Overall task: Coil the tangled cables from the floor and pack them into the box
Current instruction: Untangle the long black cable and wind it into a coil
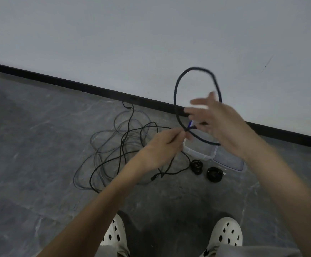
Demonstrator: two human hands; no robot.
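A dark braided cable (177,93) stands up in one big loop in front of the wall. My left hand (162,145) pinches it where the loop crosses, and the rest of it trails down to the floor. My right hand (216,117) is blurred, fingers spread, against the loop's right side; whether it grips the cable is unclear. Tangled black and grey cables (117,145) lie on the floor to the left. A clear plastic box (199,151) sits behind my hands, mostly hidden. Two small coiled black cables (214,174) lie on the floor in front of it.
The box's clear lid (230,162) lies flat at the box's right. A grey wall with a black skirting board (76,84) runs behind everything. My two white perforated shoes (227,234) stand on the dark stone floor at the bottom.
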